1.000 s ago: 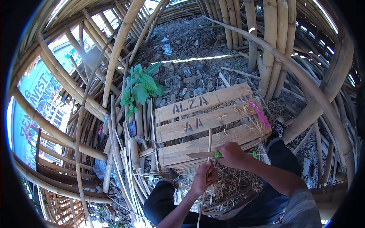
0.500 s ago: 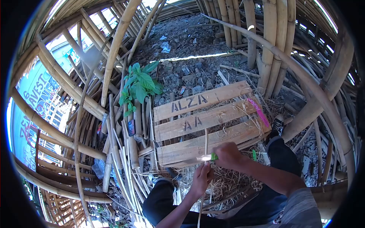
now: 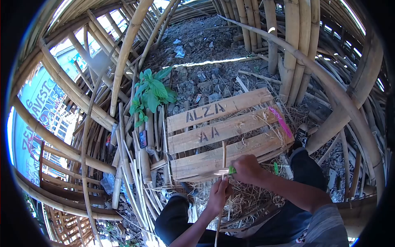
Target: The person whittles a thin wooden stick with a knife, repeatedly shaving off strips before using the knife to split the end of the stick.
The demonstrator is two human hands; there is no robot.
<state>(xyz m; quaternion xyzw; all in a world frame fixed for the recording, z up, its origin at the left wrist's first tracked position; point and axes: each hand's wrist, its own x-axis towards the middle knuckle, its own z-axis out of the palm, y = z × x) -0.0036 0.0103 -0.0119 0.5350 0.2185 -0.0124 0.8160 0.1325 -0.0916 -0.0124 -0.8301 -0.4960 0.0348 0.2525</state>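
Observation:
My left hand (image 3: 219, 194) is closed around a thin bamboo strip (image 3: 224, 153), which runs up over the wooden crate (image 3: 193, 165) and down between my legs. My right hand (image 3: 248, 170) is closed on the green handle of a knife (image 3: 232, 169). The knife's blade, slightly blurred, points left and lies across the strip just above my left thumb. Whether the edge bites into the strip cannot be made out. Slats with black stencilled letters and a pink marking form the upper face of the crate.
Bamboo shavings (image 3: 242, 197) cover the ground between my feet. Split bamboo strips (image 3: 131, 181) and poles lie at left, with a phone (image 3: 142, 139) on them. A leafy plant (image 3: 154, 90) grows behind. Thick bamboo poles (image 3: 291, 53) stand at right; rubble (image 3: 197, 78) lies beyond the crate.
The knife blade has tilted slightly and looks less bright. Both hands keep nearly the same place, and the strip is still in my left hand.

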